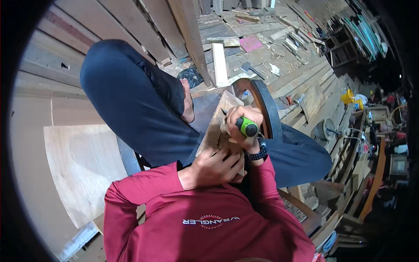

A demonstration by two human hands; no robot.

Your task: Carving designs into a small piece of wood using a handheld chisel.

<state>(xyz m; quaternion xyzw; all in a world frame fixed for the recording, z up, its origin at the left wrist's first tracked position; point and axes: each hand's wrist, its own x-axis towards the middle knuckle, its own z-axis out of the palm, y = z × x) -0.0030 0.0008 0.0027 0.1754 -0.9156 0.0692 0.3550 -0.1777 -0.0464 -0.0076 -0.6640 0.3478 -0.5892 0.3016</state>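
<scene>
My left hand (211, 166) grips the lower part of a pale wooden block (229, 99), which lies slanted against my body between my legs. My right hand (240, 115) is closed around a tool with a green-and-black handle (248, 127), held over the block's upper part. A small dark blade tip shows at the left of my fingers, touching or very near the wood; its exact shape is hidden. My bare foot (187, 100) rests just left of the block, beside a curved dark wooden chair arm (266, 105).
Planks (65, 30) lean at upper left, above a pale curved panel (74, 170). An axe-like tool (251, 70), a light beam (219, 61) and wood scraps lie on the floor ahead. At right are stacked boards (305, 74), a yellow container (349, 98) and a bucket (325, 130).
</scene>
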